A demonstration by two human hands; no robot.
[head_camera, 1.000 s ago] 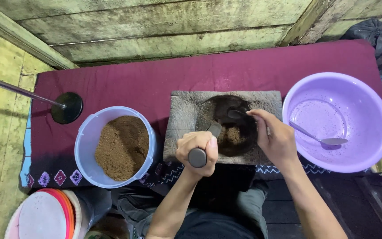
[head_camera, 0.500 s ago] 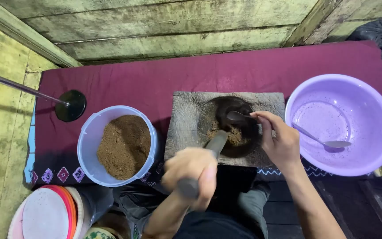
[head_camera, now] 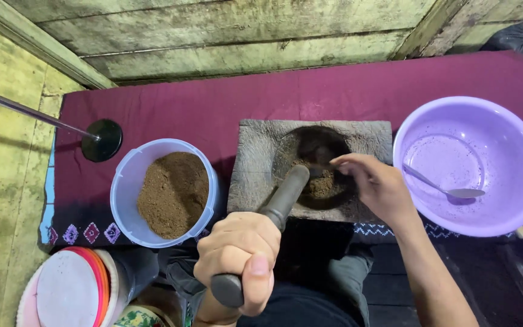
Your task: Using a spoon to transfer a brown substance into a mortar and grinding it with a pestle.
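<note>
A square stone mortar (head_camera: 255, 163) lies on a maroon cloth (head_camera: 213, 103), with brown powder in its round hollow. My left hand (head_camera: 240, 254) grips a dark pestle (head_camera: 282, 200) that slants down into the hollow. My right hand (head_camera: 376, 184) rests at the hollow's right rim, fingers bent over the powder and holding nothing that I can see. A clear tub (head_camera: 125, 188) of brown powder stands just left of the mortar.
A purple basin (head_camera: 516, 151) with a metal spoon (head_camera: 449, 188) sits at the right. A black round base with a thin rod (head_camera: 101, 139) stands at the left. Stacked plastic lids (head_camera: 71, 290) lie at the lower left. A wooden wall runs along the back.
My left hand has pulled the pestle's top end back toward me, so it now slants more steeply. My right hand stays at the hollow's edge.
</note>
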